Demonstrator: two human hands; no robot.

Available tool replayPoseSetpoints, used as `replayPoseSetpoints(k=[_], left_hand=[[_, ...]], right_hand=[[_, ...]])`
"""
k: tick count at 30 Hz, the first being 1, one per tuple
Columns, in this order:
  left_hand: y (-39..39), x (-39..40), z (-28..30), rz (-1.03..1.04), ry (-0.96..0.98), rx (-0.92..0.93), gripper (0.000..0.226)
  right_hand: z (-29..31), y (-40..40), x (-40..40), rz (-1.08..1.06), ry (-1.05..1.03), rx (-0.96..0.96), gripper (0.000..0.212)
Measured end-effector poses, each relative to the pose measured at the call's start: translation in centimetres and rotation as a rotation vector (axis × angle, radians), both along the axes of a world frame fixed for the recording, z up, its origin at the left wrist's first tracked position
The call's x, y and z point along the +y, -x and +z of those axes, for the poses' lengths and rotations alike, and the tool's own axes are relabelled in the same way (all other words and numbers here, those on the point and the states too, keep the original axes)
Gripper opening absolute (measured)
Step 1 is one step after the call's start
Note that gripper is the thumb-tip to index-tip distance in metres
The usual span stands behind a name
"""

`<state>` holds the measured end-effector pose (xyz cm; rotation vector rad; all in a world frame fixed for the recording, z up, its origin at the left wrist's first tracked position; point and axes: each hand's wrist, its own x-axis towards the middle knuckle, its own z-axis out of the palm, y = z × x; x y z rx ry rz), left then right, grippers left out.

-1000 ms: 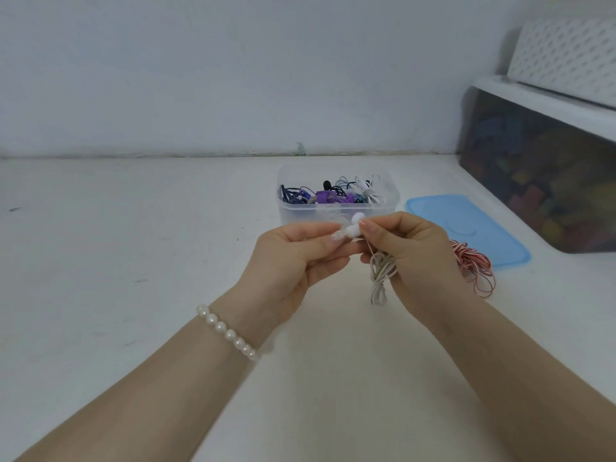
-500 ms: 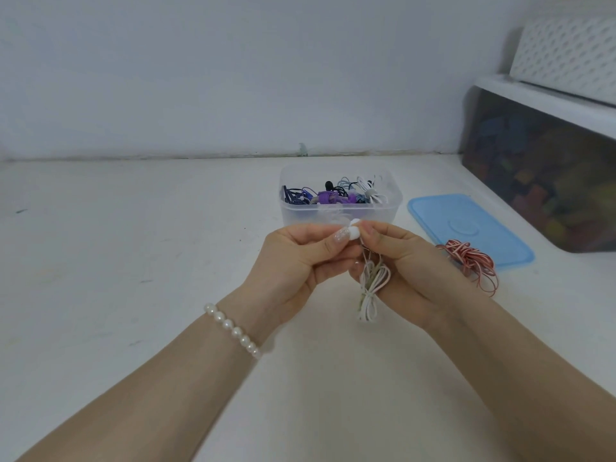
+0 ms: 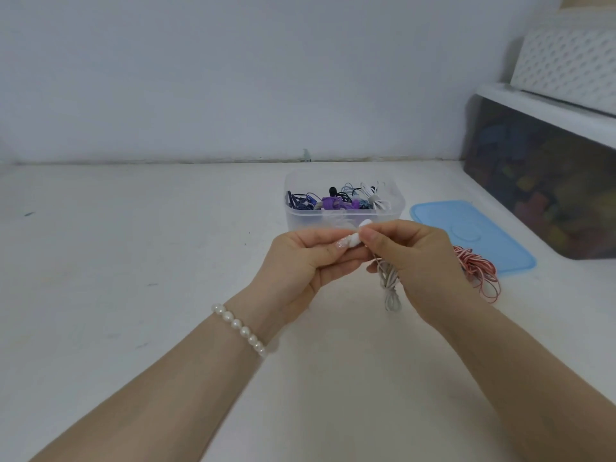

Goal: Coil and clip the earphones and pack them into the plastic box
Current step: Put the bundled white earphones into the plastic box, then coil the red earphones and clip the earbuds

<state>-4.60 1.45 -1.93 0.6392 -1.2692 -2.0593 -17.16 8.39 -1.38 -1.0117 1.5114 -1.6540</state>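
Up close, left hand [image 3: 301, 258] and right hand [image 3: 411, 258] together, both pinching white earphones [image 3: 356, 241], coiled cable [image 3: 389, 283] dangling below right hand. Just beyond fingertips, clear plastic box [image 3: 345, 216] of coiled earphones. Right of right hand, red-and-white cable [image 3: 480, 273], blue lid [image 3: 473, 228].

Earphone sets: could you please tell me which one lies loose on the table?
The red-and-white earphones, coiled by the blue lid. The white earphones hang from both hands; the rest sit in the plastic box.
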Motion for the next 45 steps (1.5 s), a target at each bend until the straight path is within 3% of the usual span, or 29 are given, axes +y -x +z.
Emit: replayPoseSetpoints(k=[7, 13, 21, 26, 32, 36, 42, 45], left_hand=[[-0.8, -0.9, 0.8, -0.035, -0.063, -0.041, 0.02], [-1.4, -1.8, 1.1, 0.0, -0.006, -0.089, 0.01], [-1.8, -2.8, 0.9, 0.01, 0.143, -0.212, 0.006], [-1.6, -2.8, 0.7, 0.009, 0.188, -0.256, 0.007], [-1.6, -3.2, 0.3, 0.006, 0.168, -0.286, 0.011], [-1.6, -3.1, 0.3, 0.005, 0.172, -0.298, 0.009], [-1.5, -3.1, 0.2, 0.005, 0.202, -0.335, 0.008], [-1.6, -3.1, 0.2, 0.02, 0.249, -0.366, 0.008]], right_hand=[[0.2, 0.5, 0.2, 0.037, -0.019, 0.285, 0.032], [1.2, 1.0, -0.8, -0.007, 0.019, 0.212, 0.029], [7.6, 2.4, -6.5, -0.055, 0.038, 0.177, 0.034], [7.8, 3.3, -10.3, -0.164, 0.007, 0.163, 0.03], [4.3, 4.3, -12.2, -0.087, -0.234, 0.534, 0.033], [4.0, 4.8, -11.4, 0.014, -0.319, 0.825, 0.02], [5.4, 7.3, -8.4, -0.068, -0.228, 0.883, 0.017], [6.4, 8.8, -5.0, -0.065, -0.323, 0.951, 0.006]])
